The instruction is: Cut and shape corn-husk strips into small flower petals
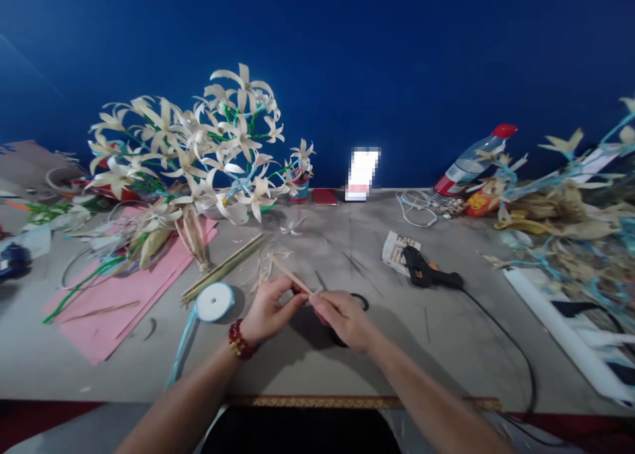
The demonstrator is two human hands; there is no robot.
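Both hands meet over the grey table (pixel 307 361) near its front edge. My left hand (pixel 270 308), with a red bead bracelet at the wrist, pinches a thin pale strip of dried leaf (pixel 292 276) that slants up to the left. My right hand (pixel 342 316) is closed on the strip's lower end, its fingertips touching the left hand's. Black scissors (pixel 360 302) lie on the table partly hidden under my right hand. A roll of light blue ribbon (pixel 214 302) lies just left of my left hand.
A bunch of cream leaf flowers (pixel 208 143) stands at the back left above pink paper sheets (pixel 124 288). A black glue gun (pixel 429 275) with its cord lies to the right. A plastic bottle (pixel 471 163), dried husks and blue-stemmed flowers (pixel 560 209) crowd the right side.
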